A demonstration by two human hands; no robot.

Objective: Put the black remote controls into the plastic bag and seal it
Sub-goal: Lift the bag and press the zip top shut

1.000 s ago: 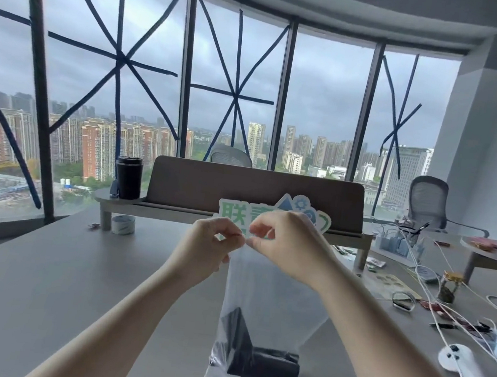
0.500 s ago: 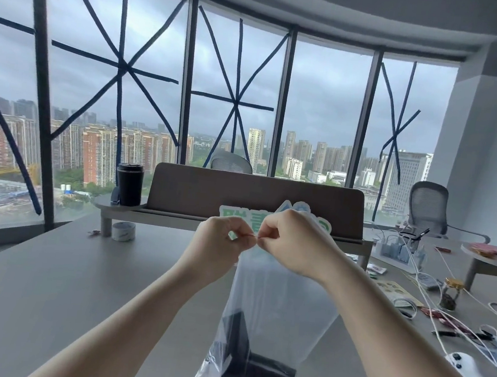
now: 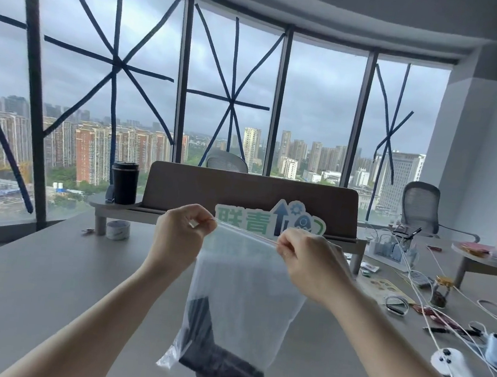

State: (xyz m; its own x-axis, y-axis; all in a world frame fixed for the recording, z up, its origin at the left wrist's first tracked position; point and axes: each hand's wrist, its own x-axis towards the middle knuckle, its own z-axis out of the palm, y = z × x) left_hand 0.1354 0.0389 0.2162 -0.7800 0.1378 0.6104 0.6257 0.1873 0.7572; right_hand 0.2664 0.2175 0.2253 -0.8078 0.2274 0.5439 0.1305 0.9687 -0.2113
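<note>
A clear plastic bag [image 3: 245,284] hangs in the air above the grey table [image 3: 28,287]. Black remote controls [image 3: 215,358] lie crossed at its bottom, seen through the plastic. My left hand [image 3: 181,236] pinches the bag's top edge at its left end. My right hand [image 3: 310,263] pinches the same edge further right. The zip strip runs taut between the two hands. The bag's lower end rests near the table's surface.
A green and white sign [image 3: 269,221] stands behind the bag against a brown desk riser [image 3: 249,194]. A black cup [image 3: 123,182] and a tape roll [image 3: 117,229] sit at the left. White cables, a white controller [image 3: 450,363] and small items crowd the right side.
My hands were pinched together at the middle of the bag's top edge. They have slid apart along it, the right hand moving right, and the strip is now stretched between them.
</note>
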